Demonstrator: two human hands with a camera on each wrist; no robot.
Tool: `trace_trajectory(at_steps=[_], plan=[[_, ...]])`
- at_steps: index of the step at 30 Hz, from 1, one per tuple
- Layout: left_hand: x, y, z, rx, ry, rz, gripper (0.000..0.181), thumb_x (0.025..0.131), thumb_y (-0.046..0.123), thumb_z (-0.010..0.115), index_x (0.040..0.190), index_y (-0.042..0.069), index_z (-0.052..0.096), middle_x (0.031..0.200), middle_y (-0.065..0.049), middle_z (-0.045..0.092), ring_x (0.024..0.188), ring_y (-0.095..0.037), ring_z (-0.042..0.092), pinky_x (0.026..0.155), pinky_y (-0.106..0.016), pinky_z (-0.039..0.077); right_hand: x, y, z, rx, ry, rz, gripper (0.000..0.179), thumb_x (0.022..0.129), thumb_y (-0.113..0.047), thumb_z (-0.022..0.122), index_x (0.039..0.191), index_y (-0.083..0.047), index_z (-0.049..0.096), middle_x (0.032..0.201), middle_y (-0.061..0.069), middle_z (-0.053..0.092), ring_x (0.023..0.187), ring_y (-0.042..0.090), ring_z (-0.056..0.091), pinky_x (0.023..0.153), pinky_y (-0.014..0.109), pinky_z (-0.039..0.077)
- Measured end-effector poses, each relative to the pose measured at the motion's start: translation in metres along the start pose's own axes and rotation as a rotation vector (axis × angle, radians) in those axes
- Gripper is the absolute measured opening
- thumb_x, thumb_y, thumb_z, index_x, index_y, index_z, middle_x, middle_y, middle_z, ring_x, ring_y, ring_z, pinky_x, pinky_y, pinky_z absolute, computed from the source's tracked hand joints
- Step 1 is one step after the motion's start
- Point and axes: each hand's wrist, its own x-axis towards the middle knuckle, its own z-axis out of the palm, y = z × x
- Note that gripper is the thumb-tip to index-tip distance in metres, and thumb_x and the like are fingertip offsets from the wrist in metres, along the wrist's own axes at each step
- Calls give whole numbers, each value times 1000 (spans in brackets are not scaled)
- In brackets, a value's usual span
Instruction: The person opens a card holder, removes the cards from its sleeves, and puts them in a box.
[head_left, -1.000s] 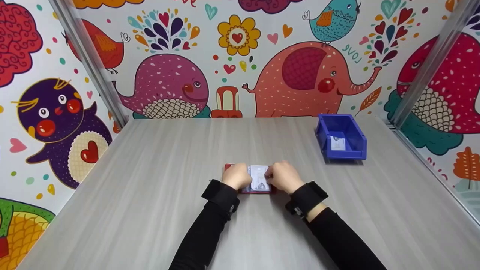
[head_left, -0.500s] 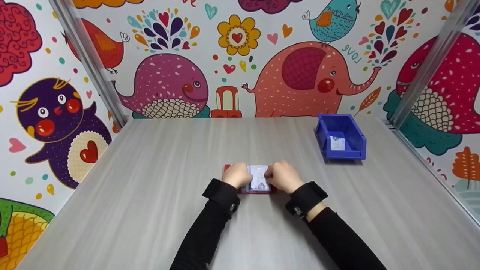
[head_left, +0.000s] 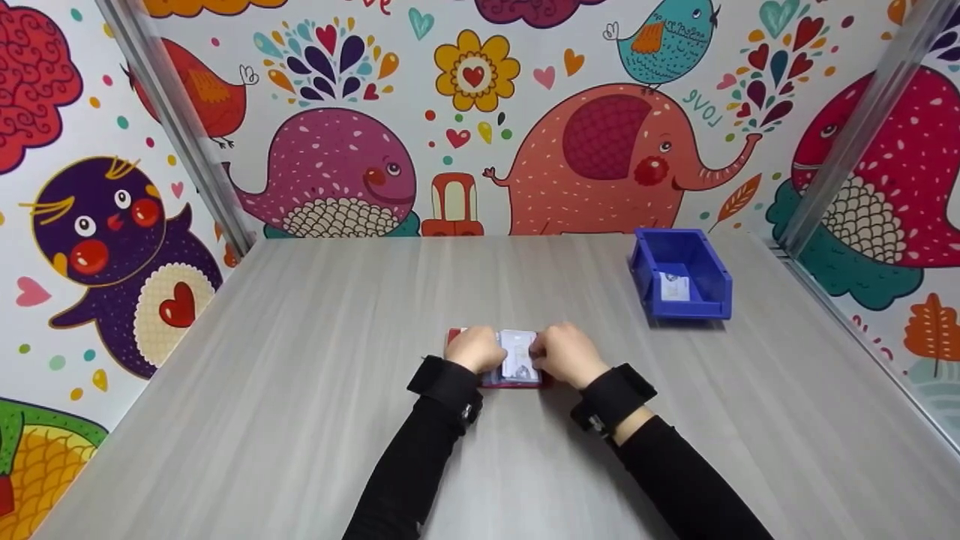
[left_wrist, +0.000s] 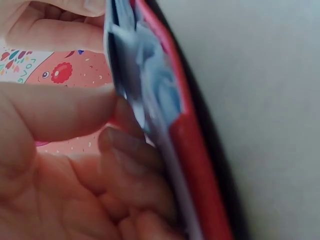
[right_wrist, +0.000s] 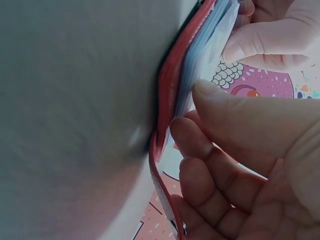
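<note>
A red card holder (head_left: 454, 334) lies spread on the table, with clear plastic sleeves inside. A white card (head_left: 517, 351) with a small printed picture shows on its right half, between the two hands. My left hand (head_left: 475, 350) is at the left of the card; in the left wrist view its thumb and finger pinch the edge of the clear sleeves (left_wrist: 160, 85). From the other side, my right hand (head_left: 568, 354) pinches the card's right edge, the thumb on the white face. In the right wrist view the red cover (right_wrist: 171, 90) stands behind the sleeve stack (right_wrist: 192, 65).
Toward the back right stands a blue open-fronted bin (head_left: 691, 309) with a white card (head_left: 674, 287) inside. The pale wood-grain table (head_left: 337, 315) runs back to walls printed with cartoon animals, with metal posts (head_left: 196, 135) at the corners.
The left hand and forearm have shifted very slightly to the right. The right hand, the card and the card holder look the same.
</note>
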Motion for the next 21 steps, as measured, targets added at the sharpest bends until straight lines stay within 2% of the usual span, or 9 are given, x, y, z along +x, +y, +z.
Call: trace_trajectory(at_steps=[6, 12, 21], plan=[[-1, 0, 0, -7, -1, -7, 10, 84, 14, 62, 83, 4, 67, 91, -9, 65, 72, -22, 52, 70, -39, 50, 0, 0, 0, -5, 2, -2, 11, 72, -3, 84, 74, -8, 74, 70, 1, 64, 67, 22, 56, 66, 42, 50], [-1, -1, 1, -19, 2, -1, 11, 82, 14, 61, 73, 8, 60, 84, -7, 61, 69, -22, 51, 65, -37, 46, -1, 2, 0, -8, 8, -28, 13, 71, -4, 84, 71, -9, 73, 68, 0, 62, 64, 21, 52, 63, 41, 48], [-1, -2, 3, -11, 17, 11, 11, 82, 13, 61, 80, 4, 67, 91, -10, 67, 72, -23, 53, 72, -41, 50, -1, 1, -1, -8, -5, -16, 16, 71, -4, 85, 69, -10, 70, 67, -1, 59, 63, 19, 48, 62, 39, 46]])
